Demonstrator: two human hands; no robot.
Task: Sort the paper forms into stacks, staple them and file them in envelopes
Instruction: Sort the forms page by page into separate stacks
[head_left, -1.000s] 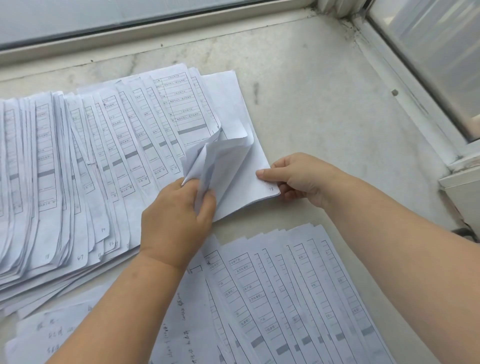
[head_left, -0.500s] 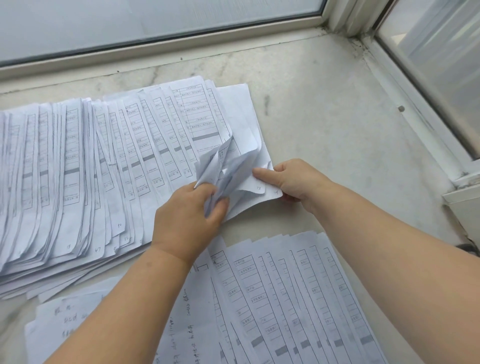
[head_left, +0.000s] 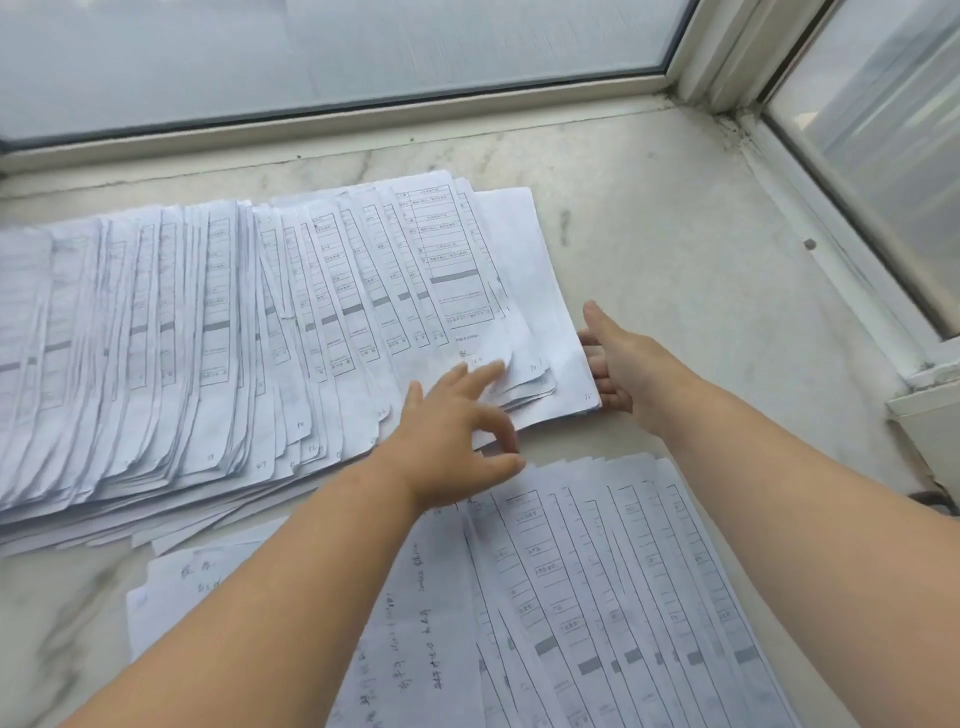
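A long fanned row of printed paper forms (head_left: 218, 332) lies across the marble sill, each sheet overlapping its neighbour. Its rightmost stack (head_left: 519, 291) ends in a blank sheet with small handwritten numbers at the corner. My left hand (head_left: 457, 441) hovers open over the lower corner of that stack, fingertips touching the top sheets. My right hand (head_left: 618, 358) lies flat and open against the stack's right edge. A second fan of forms (head_left: 623, 597) lies nearer me, under my forearms, with handwritten sheets (head_left: 405, 639) at its left.
The marble sill (head_left: 701, 291) is bounded by a window frame (head_left: 363, 111) at the back and another window (head_left: 857, 208) on the right. A white ledge corner (head_left: 924, 405) juts in at the right edge.
My left hand has let go of the lifted, curled sheets, which now lie flat on the stack. My right hand has opened and moved against the stack's right edge. The camera has tilted up.
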